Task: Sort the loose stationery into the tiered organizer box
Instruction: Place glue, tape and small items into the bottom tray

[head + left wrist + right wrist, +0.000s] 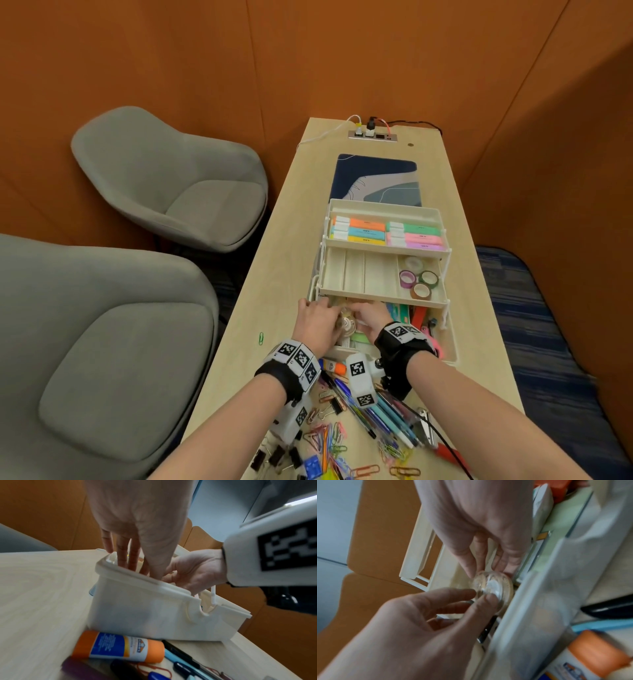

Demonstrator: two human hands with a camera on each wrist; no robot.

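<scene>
The cream tiered organizer box (449, 342) stands open on the desk. Its top tier holds highlighters (363, 231), its middle tier washi tape rolls (419, 279). Both hands reach into the left end of the bottom tier. My left hand (334, 320) and right hand (358, 317) both pinch a small clear round case (346, 324) just above the tier's floor. In the right wrist view the case (491, 586) sits between the right hand's fingertips (471, 568) and the left hand's thumb (488, 599). In the left wrist view the box wall (137, 608) hides the case.
Loose stationery lies on the near desk: a glue stick (337, 367), pens (383, 414), coloured paper clips (329, 442), binder clips (274, 459). One green paper clip (261, 338) lies left of the box. Scissors and rulers fill the bottom tier's right. Grey chairs (164, 178) stand at the left.
</scene>
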